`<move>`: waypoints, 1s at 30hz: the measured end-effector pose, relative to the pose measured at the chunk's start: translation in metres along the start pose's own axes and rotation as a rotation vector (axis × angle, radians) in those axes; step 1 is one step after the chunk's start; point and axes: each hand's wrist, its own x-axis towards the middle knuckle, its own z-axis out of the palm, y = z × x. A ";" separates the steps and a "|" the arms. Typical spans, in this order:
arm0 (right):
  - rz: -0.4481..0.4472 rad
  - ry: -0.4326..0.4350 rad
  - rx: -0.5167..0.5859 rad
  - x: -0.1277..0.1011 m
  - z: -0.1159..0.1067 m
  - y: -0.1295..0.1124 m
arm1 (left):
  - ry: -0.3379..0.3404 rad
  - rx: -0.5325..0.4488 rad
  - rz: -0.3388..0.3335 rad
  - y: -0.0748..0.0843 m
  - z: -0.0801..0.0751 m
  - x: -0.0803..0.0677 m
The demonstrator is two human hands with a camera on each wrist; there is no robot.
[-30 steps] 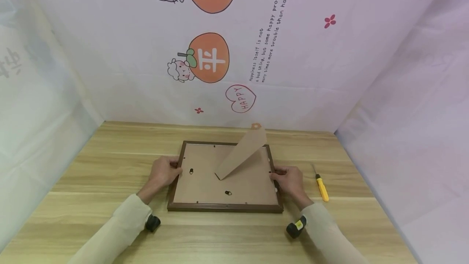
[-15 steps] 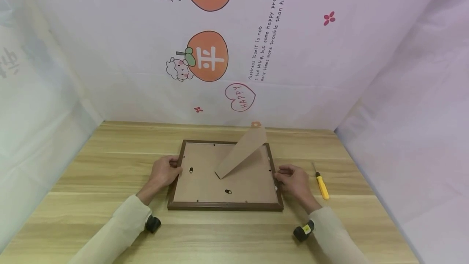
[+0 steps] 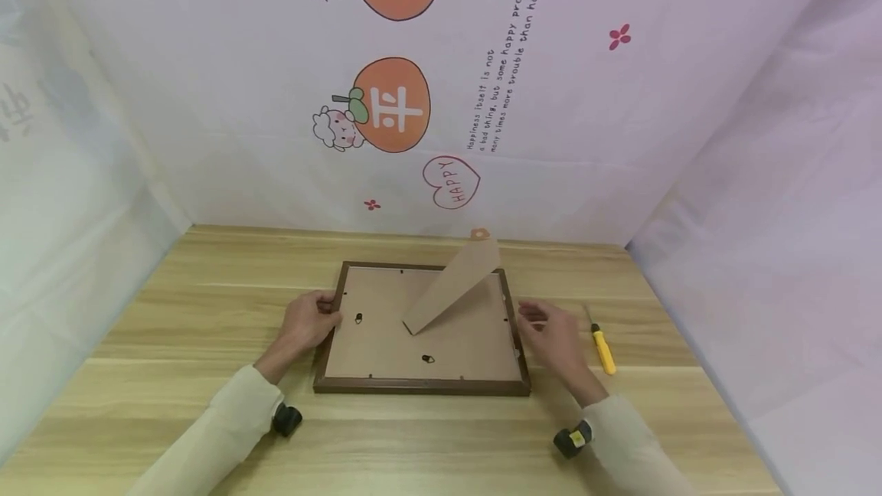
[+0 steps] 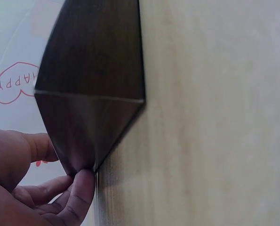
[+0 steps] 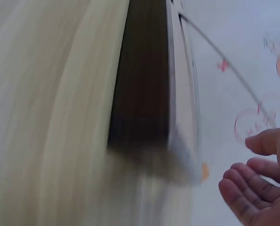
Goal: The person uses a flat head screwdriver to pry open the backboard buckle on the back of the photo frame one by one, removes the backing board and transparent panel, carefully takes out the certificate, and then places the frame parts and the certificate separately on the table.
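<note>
A brown picture frame (image 3: 422,386) lies face down on the wooden table, its beige backing board (image 3: 375,347) upward. From the board an easel stand (image 3: 455,282) is raised at a slant. My left hand (image 3: 308,320) grips the frame's left side, thumb over the top edge and fingers against the outer side; in the left wrist view, fingertips (image 4: 84,181) press close by the frame's dark side (image 4: 90,52). Just off the right side, my right hand (image 3: 553,335) holds nothing, its fingers loosely bent. In the right wrist view, that hand (image 5: 262,183) is apart from the frame (image 5: 144,80).
A screwdriver with a yellow handle (image 3: 604,350) lies on the table (image 3: 420,450) right of my right hand. White printed sheeting (image 3: 537,197) stands as walls behind and on both sides. Small black hanging rings (image 3: 428,359) are fixed on the backing.
My right hand has let go of the frame's right side, moving slightly right and away with its thumb off the edge. The left hand keeps its hold, and the frame stays in place.
</note>
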 end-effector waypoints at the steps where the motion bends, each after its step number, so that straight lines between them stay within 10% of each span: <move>1: -0.039 0.006 -0.011 0.000 0.003 -0.008 | -0.002 -0.001 0.000 0.000 0.000 0.000; 13: -0.464 -0.078 -0.110 0.010 0.039 -0.084 | -0.002 0.002 0.007 0.003 -0.001 0.002; 30: -0.700 -0.321 -0.614 0.041 0.072 -0.104 | 0.000 0.011 -0.018 0.000 -0.003 0.001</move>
